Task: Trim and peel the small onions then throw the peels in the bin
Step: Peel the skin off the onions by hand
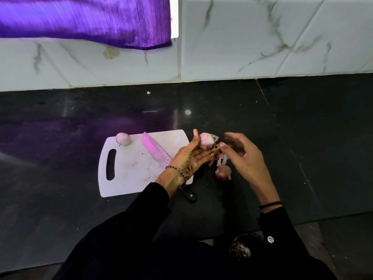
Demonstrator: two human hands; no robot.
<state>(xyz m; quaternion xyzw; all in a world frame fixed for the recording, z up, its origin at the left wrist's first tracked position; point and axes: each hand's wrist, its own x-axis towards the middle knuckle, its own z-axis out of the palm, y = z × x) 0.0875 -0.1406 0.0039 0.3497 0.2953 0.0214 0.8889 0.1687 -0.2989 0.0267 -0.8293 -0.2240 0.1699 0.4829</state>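
Holding an onion (pixel 206 140) just off the right edge of the cutting board (pixel 131 174), the left hand (pixel 193 158) grips it between raised thumb and curled fingers, above the dark desk (pixel 302 138). The right hand (pixel 246 160) sits just beside, farther from the board, fingers loosely spread, thumb tip against a strip of loose peel (pixel 222 158); whether it truly pinches, I cannot tell. A pile of peels (pixel 223 172) lies on the desk right of the board. A second onion (pixel 122 139) rests on the board's far left corner. The knife (pixel 156 151) lies diagonally across the board, pink blade on it, black handle poking over its near edge
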